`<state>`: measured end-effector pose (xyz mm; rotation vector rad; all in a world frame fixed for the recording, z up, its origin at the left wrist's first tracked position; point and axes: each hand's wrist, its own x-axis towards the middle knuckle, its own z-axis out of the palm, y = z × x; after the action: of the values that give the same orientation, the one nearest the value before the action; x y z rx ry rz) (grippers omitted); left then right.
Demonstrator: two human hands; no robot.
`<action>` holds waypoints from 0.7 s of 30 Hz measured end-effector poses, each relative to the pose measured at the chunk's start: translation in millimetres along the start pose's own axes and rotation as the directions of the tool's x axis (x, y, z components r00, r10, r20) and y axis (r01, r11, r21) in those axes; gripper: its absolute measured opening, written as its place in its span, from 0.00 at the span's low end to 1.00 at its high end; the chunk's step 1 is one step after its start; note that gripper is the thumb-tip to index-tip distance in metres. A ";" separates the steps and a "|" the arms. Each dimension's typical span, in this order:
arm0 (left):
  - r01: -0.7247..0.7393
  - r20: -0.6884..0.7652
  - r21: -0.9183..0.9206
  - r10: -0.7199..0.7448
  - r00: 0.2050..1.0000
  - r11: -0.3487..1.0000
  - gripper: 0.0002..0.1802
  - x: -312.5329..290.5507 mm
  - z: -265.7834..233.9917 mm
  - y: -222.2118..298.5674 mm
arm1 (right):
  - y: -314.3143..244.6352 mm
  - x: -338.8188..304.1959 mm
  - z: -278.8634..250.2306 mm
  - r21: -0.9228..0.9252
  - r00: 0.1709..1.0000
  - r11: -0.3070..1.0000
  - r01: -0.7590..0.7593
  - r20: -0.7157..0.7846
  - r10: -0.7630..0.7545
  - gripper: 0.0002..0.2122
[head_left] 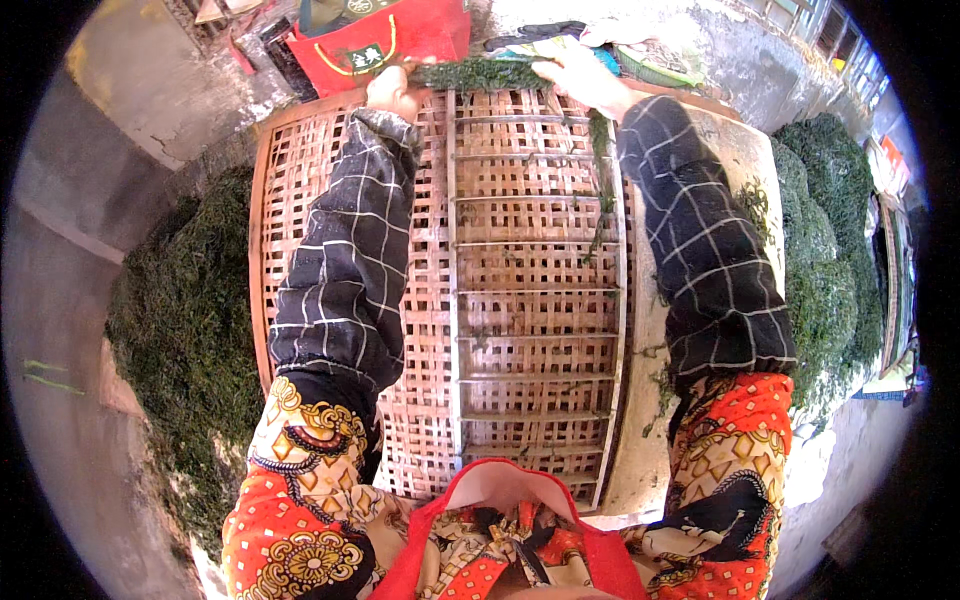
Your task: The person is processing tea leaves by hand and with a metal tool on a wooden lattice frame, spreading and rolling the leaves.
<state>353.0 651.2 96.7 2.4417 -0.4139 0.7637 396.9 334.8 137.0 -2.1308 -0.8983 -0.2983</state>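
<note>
A woven bamboo mat (428,300) in a wooden rim lies before me, and a slatted, ladder-like frame (536,292) rests on it. Across the frame's far end runs a narrow strip of dark green, stringy seaweed (480,75). My left hand (392,92) is at the strip's left end, its fingers curled in against the seaweed. At the right end my right hand (585,80) reaches over with fingers stretched out, touching the strip. Loose green strands (602,170) hang along the frame's right side. The frame's spaces nearer me show bare weave with a few scraps.
A big green heap (190,330) lies left of the mat; more green heaps (825,240) stand at the right. A pale board (650,400) with scraps lies beside the frame. Beyond the mat are a red bag (400,40) with a yellow handle and a green basket (655,68).
</note>
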 end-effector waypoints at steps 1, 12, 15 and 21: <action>0.187 0.088 -0.129 -0.176 0.980 0.974 0.18 8.1 -1.2 -42.2 | 0.9 13.7 13.2 -0.091 0.994 0.992 0.088 -0.050 -0.093 0.20; 0.252 0.141 0.140 -0.271 0.952 0.958 0.20 25.0 -20.9 12.1 | 57.7 1.1 9.1 -0.729 0.937 0.649 0.217 0.341 0.071 0.21; -0.252 0.346 0.051 0.220 0.912 0.966 0.26 -12.3 25.0 71.2 | 41.0 3.9 7.5 -0.426 0.931 0.894 -0.142 0.249 0.266 0.18; -0.408 0.324 0.417 0.287 0.901 0.812 0.23 -27.1 75.0 60.2 | 51.8 -1.8 -47.3 -0.060 0.848 0.924 -0.377 0.380 0.370 0.18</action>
<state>337.8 562.6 53.1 2.9910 -0.8885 0.7819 435.1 275.9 137.4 -2.3326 -0.6651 0.3417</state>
